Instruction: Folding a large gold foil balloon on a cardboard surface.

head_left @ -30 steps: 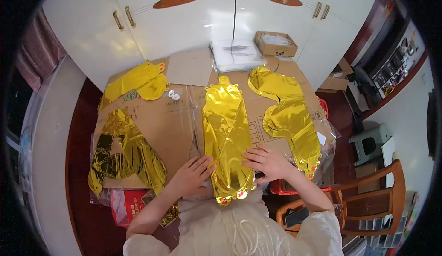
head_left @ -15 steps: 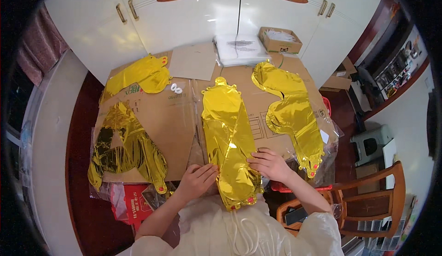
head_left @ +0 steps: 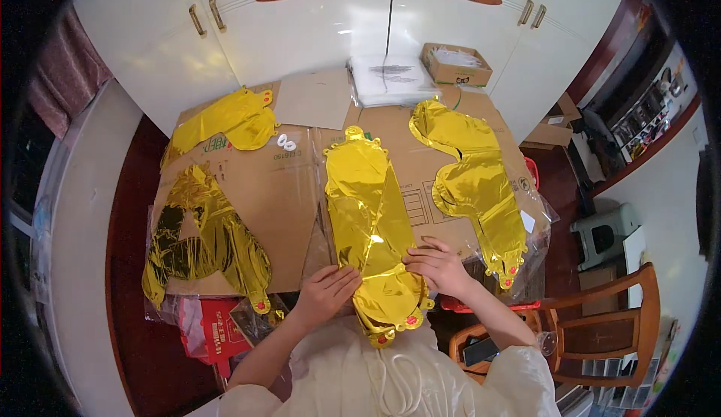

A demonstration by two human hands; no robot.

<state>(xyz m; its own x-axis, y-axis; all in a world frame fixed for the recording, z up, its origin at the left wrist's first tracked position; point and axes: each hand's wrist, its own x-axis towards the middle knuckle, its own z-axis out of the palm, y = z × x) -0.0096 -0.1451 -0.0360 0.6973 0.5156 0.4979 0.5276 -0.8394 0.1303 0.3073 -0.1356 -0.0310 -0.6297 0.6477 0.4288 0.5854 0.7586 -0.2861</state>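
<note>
A long, flat gold foil balloon (head_left: 369, 214) lies lengthwise on the cardboard-covered table (head_left: 285, 192) right in front of me. My left hand (head_left: 329, 289) rests on its lower left edge, fingers pressing the foil. My right hand (head_left: 435, 265) pinches the lower right edge of the same balloon. The balloon's bottom end with small red dots (head_left: 390, 327) hangs over the near table edge toward my body.
Another gold foil balloon (head_left: 477, 184) lies at the right, a crumpled one (head_left: 203, 237) at the left and a third (head_left: 225, 120) at the far left. A small cardboard box (head_left: 456, 64), a stack of clear bags (head_left: 390, 79), red packets (head_left: 214, 331) and a wooden chair (head_left: 601, 327) surround the table.
The centre balloon has slid toward me, so its bottom end now hangs past the table edge. Both hands stay on its lower edges.
</note>
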